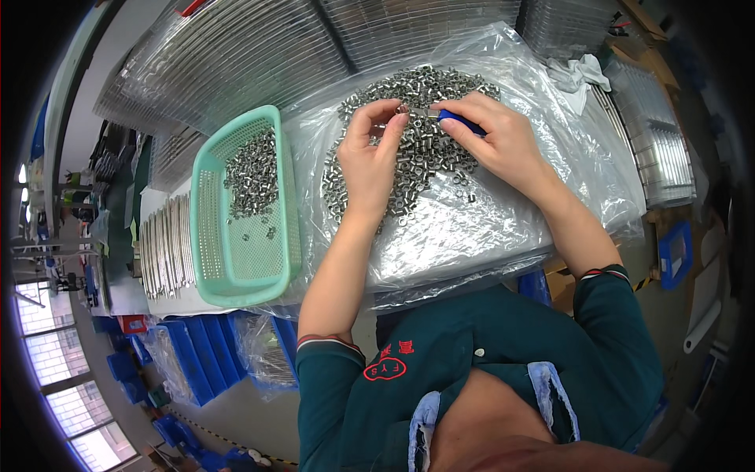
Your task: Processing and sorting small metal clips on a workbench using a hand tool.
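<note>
My left hand point(368, 169) is closed in a pinch around a small shiny metal ring point(403, 110), mostly covered by the fingertips. Wrapped in my right hand point(507, 141) is a blue-handled tool point(462, 122), whose short metal end points left toward that ring. Whether the two touch is too small to tell. Below both hands spreads a heap of small silvery metal rings point(429, 157) on a clear plastic sheet point(464, 244). Left of the heap stands a pale green plastic basket point(290, 228), with more small metal pieces point(253, 177) gathered toward its far end.
Stacked clear plastic trays point(252, 63) line the back of the table, with more trays point(657, 149) at the right. Metal rods point(167, 248) lie left of the basket. A white cloth or glove point(580, 76) rests at the far right. Blue bins point(200, 358) sit below the table's left front.
</note>
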{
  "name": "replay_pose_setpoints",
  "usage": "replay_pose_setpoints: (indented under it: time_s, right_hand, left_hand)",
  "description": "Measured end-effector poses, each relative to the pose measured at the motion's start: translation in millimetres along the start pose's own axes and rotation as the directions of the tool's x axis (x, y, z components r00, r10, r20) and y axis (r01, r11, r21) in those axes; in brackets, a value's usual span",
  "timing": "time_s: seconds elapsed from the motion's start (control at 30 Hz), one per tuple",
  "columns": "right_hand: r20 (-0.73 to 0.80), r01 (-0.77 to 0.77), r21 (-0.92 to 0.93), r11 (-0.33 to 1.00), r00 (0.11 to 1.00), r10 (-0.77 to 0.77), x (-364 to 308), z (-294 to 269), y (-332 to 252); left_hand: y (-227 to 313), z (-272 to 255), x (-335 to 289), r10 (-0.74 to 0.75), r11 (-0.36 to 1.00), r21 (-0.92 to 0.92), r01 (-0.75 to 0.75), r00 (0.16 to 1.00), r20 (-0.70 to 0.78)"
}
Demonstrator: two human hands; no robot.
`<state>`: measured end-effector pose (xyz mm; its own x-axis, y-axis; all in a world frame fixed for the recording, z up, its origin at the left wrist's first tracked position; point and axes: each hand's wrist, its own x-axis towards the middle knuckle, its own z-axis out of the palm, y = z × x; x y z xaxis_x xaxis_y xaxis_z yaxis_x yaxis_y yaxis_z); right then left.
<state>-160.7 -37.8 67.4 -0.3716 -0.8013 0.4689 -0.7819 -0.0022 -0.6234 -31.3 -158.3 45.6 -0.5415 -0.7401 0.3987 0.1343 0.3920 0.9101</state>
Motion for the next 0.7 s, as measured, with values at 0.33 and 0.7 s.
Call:
replay_pose_setpoints:
  time_s: [0.33,0.7]
  right_hand:
    - [0.064,0.042,-0.057,0.998,0.997,-0.038,-0.4,-1.4,4.5]
    - [-0.083,0.215,-0.266,0.94,0.966,-0.245,2.3,-2.5,3.5]
  left_hand:
    - [-2.7,-3.8,1.0,0.338,0.874,0.352,-0.334,0.94,0.053]
    - [0.9,-2.0,-0.4,0.143,0.972,0.187,-0.145,0.989,0.027]
